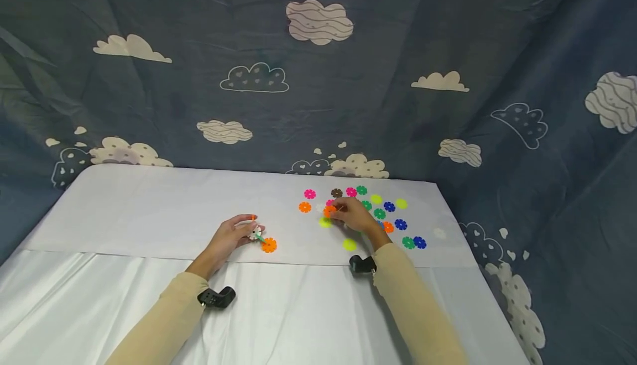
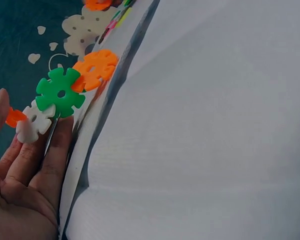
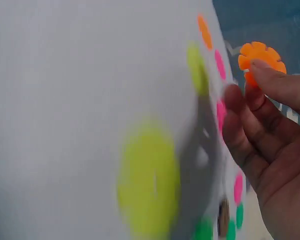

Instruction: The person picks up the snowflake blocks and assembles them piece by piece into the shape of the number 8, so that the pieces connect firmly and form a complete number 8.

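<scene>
My left hand (image 1: 233,236) holds a short chain of flower-shaped plastic discs slotted together. In the left wrist view the chain shows a white disc (image 2: 34,122) at the fingers, a green disc (image 2: 61,91) and an orange disc (image 2: 96,69) at its far end. Part of another orange disc (image 2: 15,117) sticks out by the thumb. My right hand (image 1: 354,214) is over the loose discs and pinches a single orange flower disc (image 3: 264,54) between thumb and fingers. The two hands are apart.
Loose flower discs in several colours lie on the right of the white table (image 1: 149,215), among them a yellow disc (image 1: 350,244), a brown disc (image 1: 337,193) and a blue disc (image 1: 420,242). Behind hangs a dark cloud-patterned curtain (image 1: 199,22).
</scene>
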`<state>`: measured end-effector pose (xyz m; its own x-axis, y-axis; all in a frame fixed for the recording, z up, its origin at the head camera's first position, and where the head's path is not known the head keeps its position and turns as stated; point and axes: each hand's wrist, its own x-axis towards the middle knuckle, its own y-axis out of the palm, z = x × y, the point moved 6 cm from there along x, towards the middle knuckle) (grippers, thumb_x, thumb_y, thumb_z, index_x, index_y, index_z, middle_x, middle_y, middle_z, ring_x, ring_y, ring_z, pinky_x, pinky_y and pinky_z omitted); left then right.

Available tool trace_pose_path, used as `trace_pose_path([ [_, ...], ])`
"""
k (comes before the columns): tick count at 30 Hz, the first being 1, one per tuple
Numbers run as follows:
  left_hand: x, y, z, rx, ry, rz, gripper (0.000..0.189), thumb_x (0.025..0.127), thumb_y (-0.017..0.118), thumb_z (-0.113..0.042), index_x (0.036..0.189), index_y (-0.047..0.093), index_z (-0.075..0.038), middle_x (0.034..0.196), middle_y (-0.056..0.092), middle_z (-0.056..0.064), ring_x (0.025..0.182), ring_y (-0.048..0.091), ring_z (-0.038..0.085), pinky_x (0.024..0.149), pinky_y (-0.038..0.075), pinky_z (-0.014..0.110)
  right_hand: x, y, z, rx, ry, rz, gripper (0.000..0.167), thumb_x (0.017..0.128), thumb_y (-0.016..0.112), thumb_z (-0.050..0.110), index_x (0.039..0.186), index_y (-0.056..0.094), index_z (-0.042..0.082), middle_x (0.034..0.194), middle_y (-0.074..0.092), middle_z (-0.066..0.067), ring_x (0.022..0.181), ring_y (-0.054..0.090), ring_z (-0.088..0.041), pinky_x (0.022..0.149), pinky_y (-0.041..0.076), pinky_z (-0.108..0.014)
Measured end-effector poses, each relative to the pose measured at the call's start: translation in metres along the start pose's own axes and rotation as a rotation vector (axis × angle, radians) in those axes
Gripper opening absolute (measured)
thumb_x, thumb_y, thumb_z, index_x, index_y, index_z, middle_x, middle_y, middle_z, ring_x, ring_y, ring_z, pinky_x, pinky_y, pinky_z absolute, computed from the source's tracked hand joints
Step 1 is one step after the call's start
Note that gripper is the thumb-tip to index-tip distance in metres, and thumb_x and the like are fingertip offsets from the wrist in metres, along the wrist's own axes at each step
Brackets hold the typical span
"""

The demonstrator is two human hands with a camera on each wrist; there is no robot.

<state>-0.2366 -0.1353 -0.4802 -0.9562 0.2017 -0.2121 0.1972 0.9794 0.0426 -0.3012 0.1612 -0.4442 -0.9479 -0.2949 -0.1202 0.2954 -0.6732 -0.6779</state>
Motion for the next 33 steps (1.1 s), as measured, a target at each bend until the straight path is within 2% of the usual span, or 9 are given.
trace_pose_path([
  [5, 0.002, 0.0, 0.003, 0.004, -0.023, -0.017, 0.047, 0.099, 0.057, -0.019, 0.138, 0.045, 0.004, 0.12, 0.064, 0.018, 0.1, 0.063, 0.012, 0.086, 0.052, 0.025, 0.012, 0.031, 0.029, 0.246, -0.068, 0.083, 0.014, 0.094, 0.062, 0.006, 0.104, 0.063, -0.004, 0.09, 0.069, -0.017, 0.07, 0.066, -0.025, 0.063, 0.056, -0.033],
  [7, 0.003, 0.001, 0.005, -0.002, -0.037, -0.02, 0.048, 0.098, 0.058, -0.02, 0.138, 0.044, 0.004, 0.121, 0.064, 0.018, 0.101, 0.064, 0.013, 0.086, 0.052, 0.026, 0.018, 0.045, 0.042, 0.31, -0.094, 0.122, 0.013, 0.094, 0.059, 0.002, 0.104, 0.062, -0.007, 0.089, 0.069, -0.02, 0.067, 0.067, -0.026, 0.061, 0.057, -0.036],
  [12, 0.006, 0.002, 0.007, -0.004, -0.088, -0.061, 0.047, 0.098, 0.058, -0.019, 0.136, 0.045, 0.005, 0.122, 0.063, 0.017, 0.097, 0.063, 0.011, 0.085, 0.053, 0.025, 0.032, 0.072, 0.067, 0.283, -0.127, 0.123, 0.013, 0.093, 0.062, 0.005, 0.104, 0.064, -0.004, 0.081, 0.066, -0.013, 0.06, 0.057, -0.015, 0.056, 0.051, -0.025],
  [16, 0.007, 0.003, 0.006, 0.0, -0.087, -0.074, 0.045, 0.098, 0.057, -0.018, 0.135, 0.047, 0.006, 0.125, 0.061, 0.019, 0.094, 0.062, 0.009, 0.085, 0.053, 0.025, 0.041, 0.087, 0.082, 0.284, -0.154, 0.101, 0.015, 0.093, 0.064, 0.009, 0.101, 0.066, -0.004, 0.076, 0.061, -0.01, 0.058, 0.048, -0.013, 0.053, 0.042, -0.021],
  [20, 0.006, 0.003, 0.006, 0.025, -0.072, -0.06, 0.047, 0.099, 0.056, -0.02, 0.136, 0.045, 0.007, 0.125, 0.061, 0.019, 0.096, 0.062, 0.009, 0.086, 0.053, 0.026, 0.044, 0.098, 0.092, 0.381, -0.168, 0.125, 0.014, 0.093, 0.062, 0.004, 0.1, 0.064, -0.008, 0.075, 0.064, -0.015, 0.058, 0.054, -0.013, 0.054, 0.049, -0.023],
  [25, 0.005, 0.001, 0.005, 0.028, -0.066, -0.062, 0.047, 0.1, 0.055, -0.021, 0.136, 0.044, 0.007, 0.119, 0.065, 0.018, 0.099, 0.063, 0.012, 0.089, 0.052, 0.03, 0.049, 0.104, 0.101, 0.501, -0.193, 0.111, 0.022, 0.089, 0.065, -0.003, 0.11, 0.059, -0.007, 0.073, 0.067, -0.015, 0.057, 0.062, -0.014, 0.056, 0.055, -0.027],
  [30, 0.004, 0.0, 0.003, 0.035, -0.07, -0.065, 0.047, 0.1, 0.054, -0.021, 0.137, 0.044, 0.007, 0.122, 0.063, 0.02, 0.099, 0.062, 0.013, 0.092, 0.051, 0.034, 0.053, 0.107, 0.105, 0.519, -0.218, 0.056, 0.022, 0.087, 0.067, -0.003, 0.109, 0.064, -0.006, 0.074, 0.065, -0.008, 0.056, 0.061, -0.013, 0.055, 0.055, -0.027],
  [33, 0.004, -0.001, 0.003, 0.04, -0.07, -0.068, 0.047, 0.1, 0.055, -0.02, 0.136, 0.044, 0.007, 0.123, 0.062, 0.02, 0.098, 0.062, 0.013, 0.092, 0.051, 0.034, 0.053, 0.109, 0.108, 0.517, -0.235, 0.046, 0.022, 0.089, 0.066, -0.002, 0.11, 0.067, -0.006, 0.08, 0.065, -0.01, 0.06, 0.061, -0.013, 0.058, 0.055, -0.027],
])
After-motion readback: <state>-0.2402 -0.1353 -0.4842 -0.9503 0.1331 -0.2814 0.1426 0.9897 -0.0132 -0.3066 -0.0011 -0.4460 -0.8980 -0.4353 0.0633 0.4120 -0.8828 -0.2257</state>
